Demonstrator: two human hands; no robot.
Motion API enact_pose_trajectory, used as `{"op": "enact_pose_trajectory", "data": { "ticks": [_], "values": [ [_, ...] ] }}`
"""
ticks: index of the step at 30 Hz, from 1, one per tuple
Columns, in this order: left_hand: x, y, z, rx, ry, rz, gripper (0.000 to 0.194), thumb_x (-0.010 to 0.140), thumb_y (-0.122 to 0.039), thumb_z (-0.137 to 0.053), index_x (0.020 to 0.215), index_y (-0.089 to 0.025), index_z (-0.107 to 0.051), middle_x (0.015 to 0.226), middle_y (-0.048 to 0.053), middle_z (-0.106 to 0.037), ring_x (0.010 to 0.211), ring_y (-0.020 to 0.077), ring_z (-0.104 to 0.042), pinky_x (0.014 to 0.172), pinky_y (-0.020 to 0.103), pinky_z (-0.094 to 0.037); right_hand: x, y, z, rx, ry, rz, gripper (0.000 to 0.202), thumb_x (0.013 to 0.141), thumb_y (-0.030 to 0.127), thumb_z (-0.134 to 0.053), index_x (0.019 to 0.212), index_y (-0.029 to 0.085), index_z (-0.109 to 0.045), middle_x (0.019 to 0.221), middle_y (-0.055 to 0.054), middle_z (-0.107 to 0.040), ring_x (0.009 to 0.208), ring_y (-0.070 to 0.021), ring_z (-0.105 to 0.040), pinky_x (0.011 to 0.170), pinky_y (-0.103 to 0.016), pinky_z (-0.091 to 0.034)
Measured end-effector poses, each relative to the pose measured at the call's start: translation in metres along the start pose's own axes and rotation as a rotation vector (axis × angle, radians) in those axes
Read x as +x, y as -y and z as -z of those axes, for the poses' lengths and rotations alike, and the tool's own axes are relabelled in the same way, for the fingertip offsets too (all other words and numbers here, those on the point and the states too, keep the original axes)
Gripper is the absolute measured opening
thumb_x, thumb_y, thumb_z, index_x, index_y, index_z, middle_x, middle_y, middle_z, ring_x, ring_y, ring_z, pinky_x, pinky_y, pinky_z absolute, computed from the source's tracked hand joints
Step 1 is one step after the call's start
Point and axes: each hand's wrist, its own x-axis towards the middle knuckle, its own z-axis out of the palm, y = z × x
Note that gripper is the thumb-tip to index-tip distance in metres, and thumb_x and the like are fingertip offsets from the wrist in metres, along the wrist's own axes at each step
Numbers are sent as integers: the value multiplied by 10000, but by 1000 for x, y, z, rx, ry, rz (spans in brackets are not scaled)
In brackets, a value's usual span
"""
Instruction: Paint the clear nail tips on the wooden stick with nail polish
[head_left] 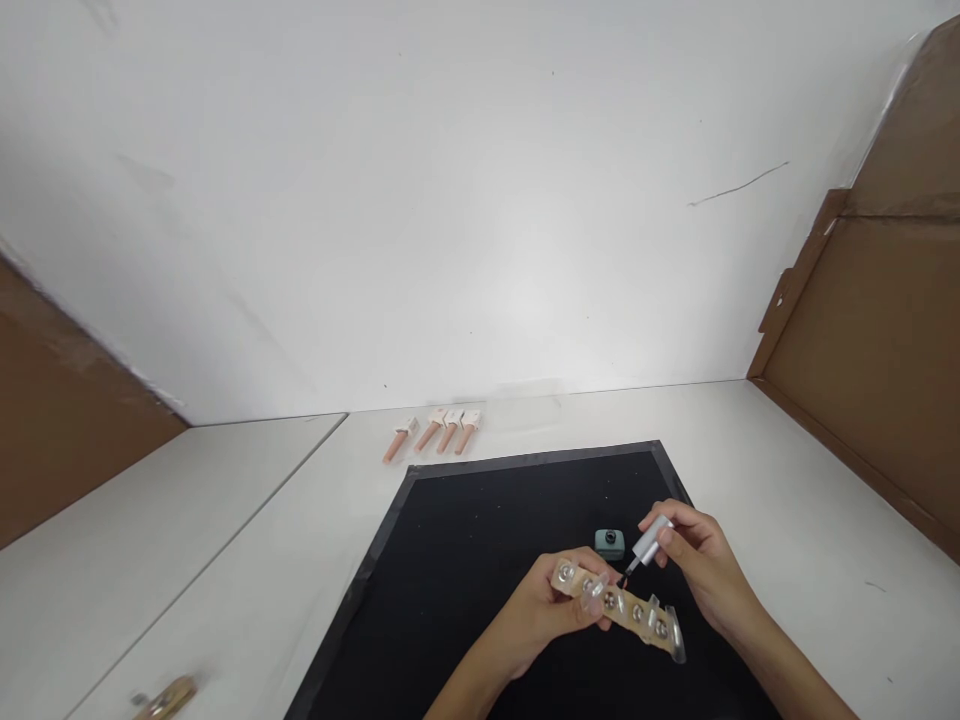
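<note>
My left hand [541,608] is closed around a wooden nail-tip holder strip [636,612], tilted down to the right. Round metal studs run along it, and several clear false nail tips [676,635] are on it. My right hand [705,565] pinches the silver cap of a nail polish brush [649,541]. Its dark bristles point down and left, close to the strip near my left fingertips; whether they touch a tip, I cannot tell. Just behind the strip, an uncapped green nail polish bottle [609,545] stands on the black mat.
The black mat [450,560] lies on a white table [247,580]. Several pinkish bottles with white labels [448,432] lie near the back wall. A wooden piece [169,697] sits at the lower left. Cardboard panels [874,330] flank both sides.
</note>
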Motion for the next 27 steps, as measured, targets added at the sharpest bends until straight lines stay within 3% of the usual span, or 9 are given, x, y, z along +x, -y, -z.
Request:
{"op": "enact_pose_trajectory", "data": {
  "ticks": [11, 27],
  "values": [
    [2, 0, -1, 18, -15, 24, 308, 595, -386, -799, 761, -133, -743, 733, 31, -623, 582, 87, -548, 584, 212, -446, 0, 4, 2, -62, 174, 134, 290, 745, 467, -692, 658, 191, -679, 571, 19, -510, 513, -114, -461, 498, -218, -391],
    [2, 3, 1, 43, -37, 36, 354, 576, -398, -803, 815, -144, -744, 755, 36, -636, 590, 104, -533, 574, 235, -441, 0, 8, -2, -213, 12, 116, 365, 725, 530, -665, 612, 185, -625, 555, 6, -531, 495, -142, -507, 501, -260, -453]
  ]
}}
